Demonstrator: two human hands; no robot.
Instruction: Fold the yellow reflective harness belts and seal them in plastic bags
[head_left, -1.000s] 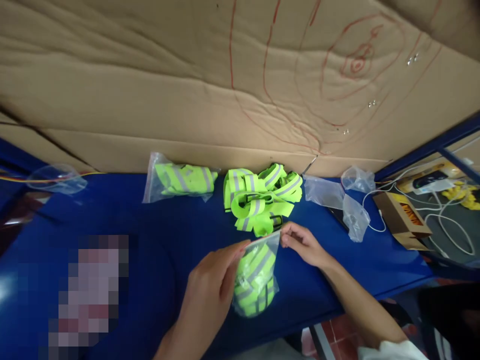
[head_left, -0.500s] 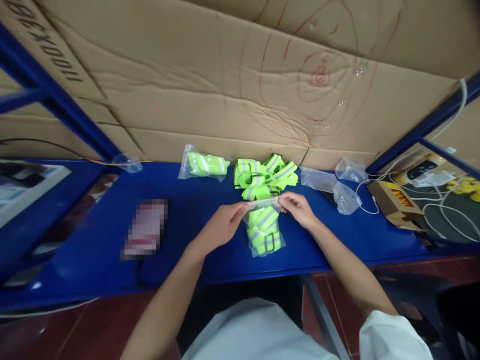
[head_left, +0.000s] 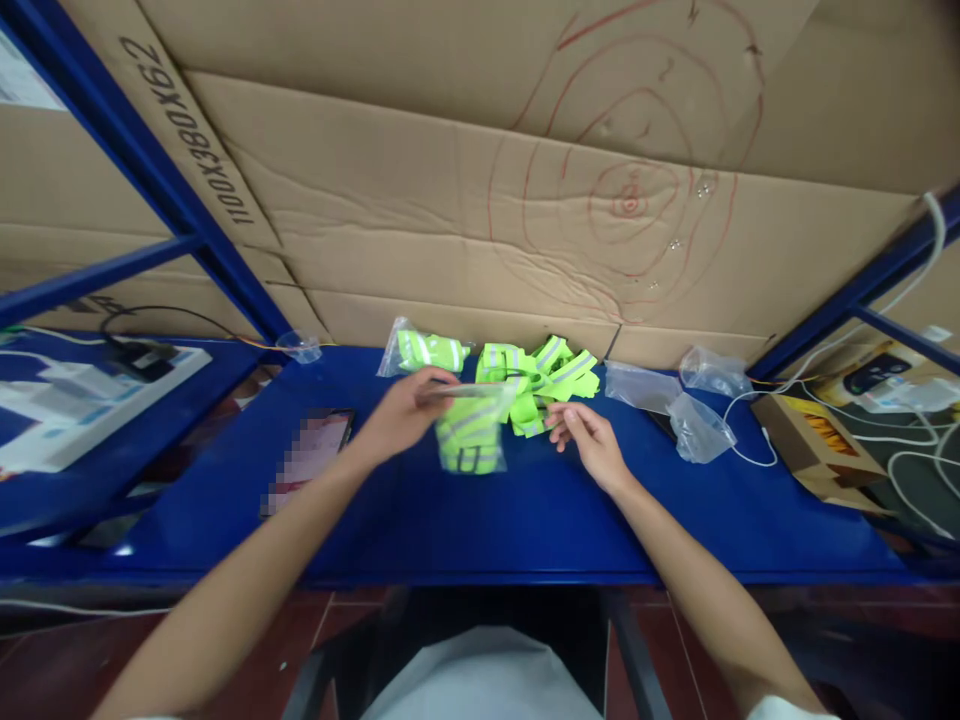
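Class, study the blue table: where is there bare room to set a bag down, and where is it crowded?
Bare: the front strip of the table between the forearms, below the bagged band that the left hand holds; also right of the right hand, in front of the empty bags. Crowded: the back edge, around the loose bands.

A clear plastic bag [head_left: 472, 455], packed with folded neon-yellow straps [head_left: 466, 425] that have grey reflective stripes, hangs from its top edge, pinched in the left fingers [head_left: 433, 384]. It looks blurred, droops below them, and is clear of the right fingers [head_left: 561, 420].
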